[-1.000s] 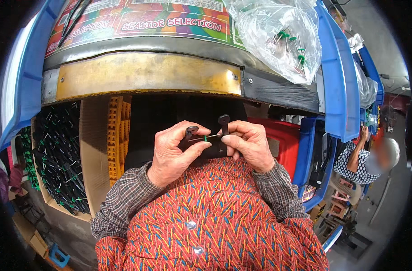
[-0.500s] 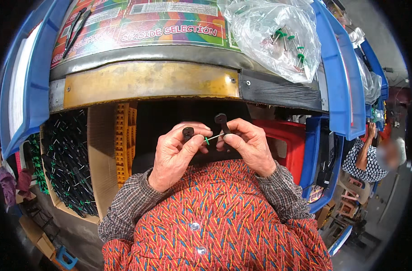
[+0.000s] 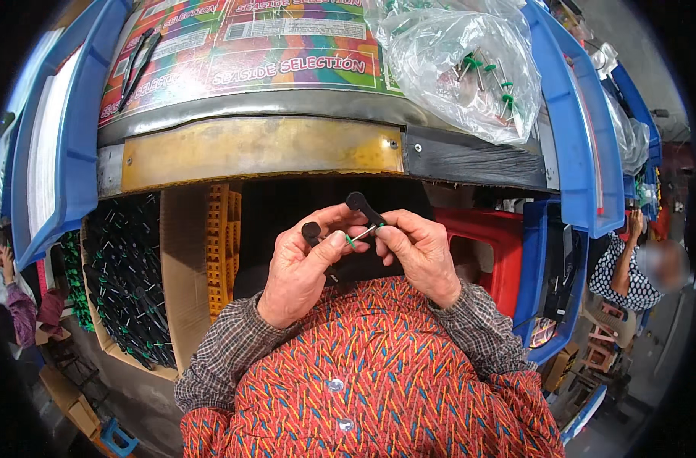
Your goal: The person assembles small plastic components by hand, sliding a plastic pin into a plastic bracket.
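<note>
My left hand is closed around a black round-ended plastic piece. A thin metal pin with a green collar slants between my two hands, its left end at my left thumb tip. Between thumb and fingers, my right hand pinches a second black piece, a lever-like part with a round head that leans up and left. A bit of green shows at my right fingertips, beside the pin's other end. My fingers hide the lower parts of both black pieces.
Ahead is a bench edge with a yellowish strip. On it lie black tweezers and a clear bag of green-headed pins. Blue bins flank it. A carton of black parts stands left, a red stool right. Another person works far right.
The black lever in my right hand has tipped left, toward my left hand. Green now shows at my right fingertips. The whole view has shifted slightly.
</note>
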Motion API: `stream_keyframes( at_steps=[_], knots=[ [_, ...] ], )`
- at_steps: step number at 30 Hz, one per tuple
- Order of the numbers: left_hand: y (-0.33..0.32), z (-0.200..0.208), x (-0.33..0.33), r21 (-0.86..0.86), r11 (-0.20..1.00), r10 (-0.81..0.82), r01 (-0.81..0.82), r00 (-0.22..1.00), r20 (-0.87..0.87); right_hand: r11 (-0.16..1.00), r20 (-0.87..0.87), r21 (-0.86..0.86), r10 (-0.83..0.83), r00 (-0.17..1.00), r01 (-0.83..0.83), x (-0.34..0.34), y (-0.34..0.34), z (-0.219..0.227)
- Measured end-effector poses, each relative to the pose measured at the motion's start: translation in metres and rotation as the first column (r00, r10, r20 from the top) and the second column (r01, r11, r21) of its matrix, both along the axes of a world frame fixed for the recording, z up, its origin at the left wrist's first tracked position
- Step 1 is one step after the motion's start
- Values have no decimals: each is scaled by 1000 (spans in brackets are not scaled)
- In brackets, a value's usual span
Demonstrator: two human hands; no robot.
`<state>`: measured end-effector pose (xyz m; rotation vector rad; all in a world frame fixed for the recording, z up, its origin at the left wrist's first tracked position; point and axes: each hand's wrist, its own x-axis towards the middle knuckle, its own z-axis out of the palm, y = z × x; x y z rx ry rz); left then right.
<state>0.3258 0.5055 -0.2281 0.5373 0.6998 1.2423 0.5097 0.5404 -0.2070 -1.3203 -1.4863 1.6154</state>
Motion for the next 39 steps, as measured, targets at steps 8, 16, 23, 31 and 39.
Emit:
stream_keyframes(
  at_steps=[8, 16, 23, 31, 39],
  knots=[
    [2, 4, 2, -53, 999, 7, -1, 994, 109, 975, 195, 203, 47, 980, -88, -12, 0, 12],
    [0, 4, 17, -9, 998, 66, -65, 984, 166, 895, 485, 346, 85, 870, -280, -20, -8, 10],
    [-4, 4, 18, 8, 997, 70, -73, 983, 168, 931, 428, 276, 105, 898, -240, -22, -10, 16],
    [0, 9, 9, 54, 999, -8, -1, 988, 157, 895, 449, 345, 107, 887, -283, -14, -11, 8],
    [2, 7, 9, 41, 998, 34, -42, 986, 161, 856, 524, 355, 152, 838, -377, -12, -12, 11]
  ],
)
